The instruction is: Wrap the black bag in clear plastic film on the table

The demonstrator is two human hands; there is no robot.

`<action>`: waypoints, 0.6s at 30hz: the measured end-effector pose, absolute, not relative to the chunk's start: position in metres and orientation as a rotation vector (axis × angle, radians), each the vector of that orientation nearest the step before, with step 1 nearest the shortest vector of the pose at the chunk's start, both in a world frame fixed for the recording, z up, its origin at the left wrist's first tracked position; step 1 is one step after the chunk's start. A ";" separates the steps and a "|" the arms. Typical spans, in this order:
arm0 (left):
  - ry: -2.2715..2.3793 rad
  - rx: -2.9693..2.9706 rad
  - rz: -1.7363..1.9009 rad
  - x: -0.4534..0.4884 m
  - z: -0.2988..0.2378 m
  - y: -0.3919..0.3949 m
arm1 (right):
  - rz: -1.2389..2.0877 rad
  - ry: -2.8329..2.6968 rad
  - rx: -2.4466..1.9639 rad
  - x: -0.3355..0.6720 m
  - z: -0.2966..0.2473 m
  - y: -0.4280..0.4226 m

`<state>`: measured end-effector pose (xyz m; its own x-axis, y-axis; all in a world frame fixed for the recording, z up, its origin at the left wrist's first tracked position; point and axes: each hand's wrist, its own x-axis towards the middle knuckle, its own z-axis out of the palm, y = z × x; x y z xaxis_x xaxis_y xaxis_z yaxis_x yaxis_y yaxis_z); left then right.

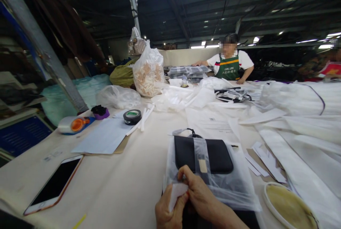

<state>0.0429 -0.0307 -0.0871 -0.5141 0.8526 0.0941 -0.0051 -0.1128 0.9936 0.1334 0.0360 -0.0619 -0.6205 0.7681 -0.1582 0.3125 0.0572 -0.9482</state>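
Note:
A black pouch (217, 154) lies in a clear plastic bag (234, 186) on the table in front of me. My left hand (167, 213) and my right hand (198, 193) meet at the bag's near left corner. Both pinch a small white paper piece (176, 190) between their fingertips. The fingers of both hands are closed on it. A narrow clear strip with a tan tag (202, 165) runs across the pouch just beyond my right fingers.
A phone (54, 184) lies at the near left, a tape dispenser (71, 124) and black tape roll (132, 116) farther back. White fabric pieces (298, 151) cover the right side, a round dish (289, 207) at near right. A person in a green apron (229, 67) works across the table.

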 end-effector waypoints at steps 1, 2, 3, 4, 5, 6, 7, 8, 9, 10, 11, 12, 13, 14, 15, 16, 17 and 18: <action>1.514 0.997 1.715 0.043 -0.091 -0.030 | 1.644 -1.912 -1.045 0.134 -0.060 0.036; 1.517 1.044 1.733 0.043 -0.095 -0.030 | 1.678 -1.875 -1.018 0.135 -0.058 0.035; 1.525 1.096 1.750 0.044 -0.098 -0.031 | 1.695 -1.844 -1.000 0.136 -0.056 0.034; 1.541 1.153 1.767 0.044 -0.101 -0.031 | 1.699 -1.819 -0.990 0.137 -0.053 0.033; 1.564 1.213 1.780 0.044 -0.103 -0.031 | 1.695 -1.796 -0.986 0.137 -0.052 0.032; 1.595 1.278 1.791 0.044 -0.104 -0.031 | 1.692 -1.772 -0.986 0.137 -0.051 0.031; 1.629 1.349 1.801 0.044 -0.104 -0.031 | 1.690 -1.750 -0.986 0.137 -0.051 0.030; 1.663 1.424 1.808 0.044 -0.104 -0.030 | 1.678 -1.735 -0.988 0.138 -0.052 0.030; 1.697 1.503 1.814 0.045 -0.103 -0.030 | 1.653 -1.729 -0.994 0.138 -0.054 0.029; 1.730 1.583 1.821 0.046 -0.103 -0.029 | 1.617 -1.733 -1.006 0.138 -0.056 0.029; 1.760 1.661 1.830 0.046 -0.102 -0.028 | 1.579 -1.748 -1.024 0.138 -0.058 0.029; 1.783 1.735 1.841 0.047 -0.103 -0.027 | 1.538 -1.772 -1.042 0.139 -0.060 0.029; 1.801 1.805 1.852 0.047 -0.104 -0.026 | 1.497 -1.798 -1.059 0.140 -0.060 0.029; 1.819 1.875 1.859 0.046 -0.106 -0.025 | 1.458 -1.822 -1.074 0.141 -0.060 0.028; 1.843 1.949 1.854 0.044 -0.108 -0.023 | 1.416 -1.833 -1.086 0.144 -0.059 0.028; 1.866 2.033 1.832 0.042 -0.112 -0.022 | 1.370 -1.829 -1.097 0.146 -0.057 0.027; 1.873 2.148 1.792 0.039 -0.115 -0.021 | 1.314 -1.811 -1.109 0.150 -0.053 0.025; 1.879 2.269 1.740 0.037 -0.118 -0.021 | 1.264 -1.776 -1.125 0.154 -0.050 0.023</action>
<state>0.0371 -0.0207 -0.1178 -0.0987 0.5735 0.8132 0.8548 -0.3696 0.3644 0.1542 0.0233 -0.0499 -0.3992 0.9159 0.0411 0.2610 0.1565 -0.9526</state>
